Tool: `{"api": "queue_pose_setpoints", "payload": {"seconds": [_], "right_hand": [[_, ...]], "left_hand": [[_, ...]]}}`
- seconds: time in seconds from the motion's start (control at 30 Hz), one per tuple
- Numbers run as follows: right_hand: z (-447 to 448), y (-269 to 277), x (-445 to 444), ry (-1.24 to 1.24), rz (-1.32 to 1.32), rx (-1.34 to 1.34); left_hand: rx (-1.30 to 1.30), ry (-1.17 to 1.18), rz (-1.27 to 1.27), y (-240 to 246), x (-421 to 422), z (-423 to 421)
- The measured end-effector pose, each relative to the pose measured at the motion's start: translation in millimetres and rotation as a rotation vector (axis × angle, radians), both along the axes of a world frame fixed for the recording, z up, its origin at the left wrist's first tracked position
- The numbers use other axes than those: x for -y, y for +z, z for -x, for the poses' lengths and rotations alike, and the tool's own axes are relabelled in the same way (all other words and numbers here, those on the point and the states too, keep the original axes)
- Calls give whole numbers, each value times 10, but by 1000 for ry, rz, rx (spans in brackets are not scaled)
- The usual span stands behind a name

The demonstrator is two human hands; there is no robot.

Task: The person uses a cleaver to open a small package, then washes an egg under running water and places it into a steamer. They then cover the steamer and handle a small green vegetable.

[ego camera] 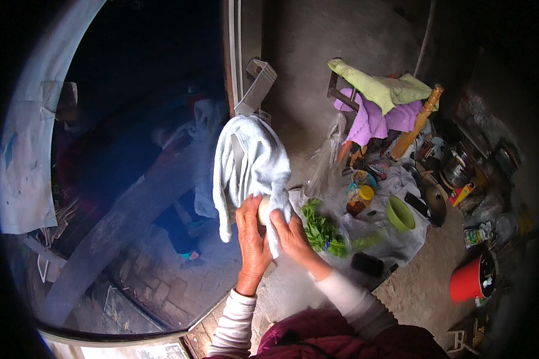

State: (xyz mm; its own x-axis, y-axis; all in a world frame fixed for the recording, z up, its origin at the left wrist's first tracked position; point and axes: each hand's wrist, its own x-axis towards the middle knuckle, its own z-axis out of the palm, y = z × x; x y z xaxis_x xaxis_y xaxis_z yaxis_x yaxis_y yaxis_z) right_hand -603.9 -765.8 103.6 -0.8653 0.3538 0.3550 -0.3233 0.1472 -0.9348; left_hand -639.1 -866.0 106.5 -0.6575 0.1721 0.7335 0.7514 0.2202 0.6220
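Observation:
A pale blue-white towel (262, 150) hangs in folds in front of me, beside the edge of a large glass pane. My left hand (253, 244) has its fingers around a pale, smooth, rounded object (264, 212), which I cannot identify further. From the other side, my right hand (294, 238) grips the lower part of the towel, close against that object. The palms and part of the object are hidden by my fingers and the cloth.
Reflective glass (130, 179) stands on the left, with a grey plastic holder (257, 87) above the towel. On the right a cluttered surface bears leafy greens (321, 229), a yellow-lidded jar (361, 197), a green bowl (399, 214) and a phone (417, 203). A red bucket (466, 279) stands lower right.

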Motion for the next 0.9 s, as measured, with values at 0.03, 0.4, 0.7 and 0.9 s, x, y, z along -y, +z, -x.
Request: {"api": "queue_pose_setpoints", "payload": {"seconds": [0.03,0.4,0.7,0.9], "right_hand": [[34,-20,-5,-62,-7,48],[125,-403,-237,-160,-320,251],[-1821,-546,-610,168,-97,168],[-3691,-749,-1551,91,-130,337]], "left_hand": [[27,-44,-9,-7,26,8],[511,-490,-539,-58,269,1],[1032,-925,-358,-470,235,-1083],[1290,-1173,2,-869,-887,-2380]]}}
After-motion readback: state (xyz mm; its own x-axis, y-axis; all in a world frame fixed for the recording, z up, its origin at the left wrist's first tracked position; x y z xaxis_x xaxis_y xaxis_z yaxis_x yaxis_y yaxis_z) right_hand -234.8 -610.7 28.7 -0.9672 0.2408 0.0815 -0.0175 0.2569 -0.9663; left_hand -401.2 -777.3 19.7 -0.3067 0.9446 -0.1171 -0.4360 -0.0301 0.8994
